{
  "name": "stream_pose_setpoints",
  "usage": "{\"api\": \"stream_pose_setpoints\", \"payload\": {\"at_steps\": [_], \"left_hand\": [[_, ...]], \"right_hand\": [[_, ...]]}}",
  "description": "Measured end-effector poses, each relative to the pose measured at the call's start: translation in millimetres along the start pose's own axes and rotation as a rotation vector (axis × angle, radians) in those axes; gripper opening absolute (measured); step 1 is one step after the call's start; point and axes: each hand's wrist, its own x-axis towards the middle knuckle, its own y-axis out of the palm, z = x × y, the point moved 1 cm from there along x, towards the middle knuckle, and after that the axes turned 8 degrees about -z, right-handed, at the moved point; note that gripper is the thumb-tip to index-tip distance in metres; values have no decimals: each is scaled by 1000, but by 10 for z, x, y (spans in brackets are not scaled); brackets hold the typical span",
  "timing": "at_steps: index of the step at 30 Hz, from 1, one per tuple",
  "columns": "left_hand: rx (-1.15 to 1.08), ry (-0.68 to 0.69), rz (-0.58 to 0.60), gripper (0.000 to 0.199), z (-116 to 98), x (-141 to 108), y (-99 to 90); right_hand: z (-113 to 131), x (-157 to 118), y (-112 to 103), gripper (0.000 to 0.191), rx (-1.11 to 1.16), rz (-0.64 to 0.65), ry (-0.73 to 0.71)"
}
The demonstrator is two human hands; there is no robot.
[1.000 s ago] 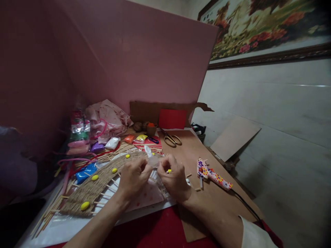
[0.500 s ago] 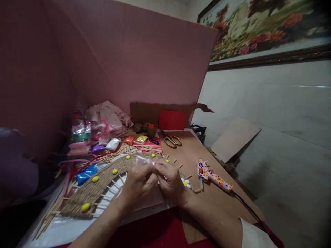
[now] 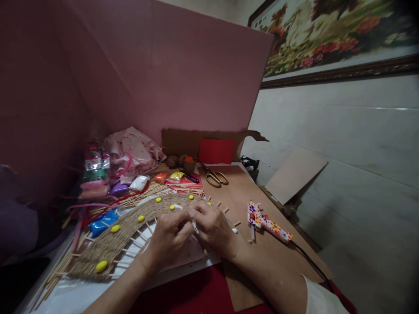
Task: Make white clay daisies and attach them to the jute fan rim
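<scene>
My left hand (image 3: 172, 233) and my right hand (image 3: 212, 226) meet with bent, pinching fingers over the middle of a woven twine fan shape (image 3: 126, 226). Between them they grip a small pale plastic bag (image 3: 177, 207); only a bit of it shows, and its contents are hidden. Thin sticks stick out from both edges of the woven arc. Yellow oval pieces lie along it, such as the yellow piece (image 3: 101, 266) at its left end. Behind my right wrist, white petal-like pieces (image 3: 235, 230) are mostly covered.
A flower-patterned glue gun (image 3: 268, 222) with a black cord lies on the brown board (image 3: 240, 266) at right. Scissors (image 3: 216, 178) rest farther back. Coloured clay packets, such as a blue packet (image 3: 104, 222), and loose sticks crowd the left. A pink panel (image 3: 170, 74) stands behind.
The bag was more visible before, its pale end standing above my left fingers; now my hands cover most of it. A yellow piece beyond my left hand has come into view. The camera has shifted slightly.
</scene>
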Motion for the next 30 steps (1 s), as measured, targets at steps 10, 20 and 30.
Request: {"api": "stream_pose_setpoints", "payload": {"at_steps": [10, 20, 30], "left_hand": [[-123, -122, -97, 19, 13, 24, -5], [-678, -718, -47, 33, 150, 99, 29], [-741, -767, -167, 34, 160, 93, 28]], "right_hand": [[-126, 12, 64, 27, 575, -196, 336], [-153, 20, 48, 20, 915, -176, 603], [-88, -2, 66, 16, 983, -108, 573]]}}
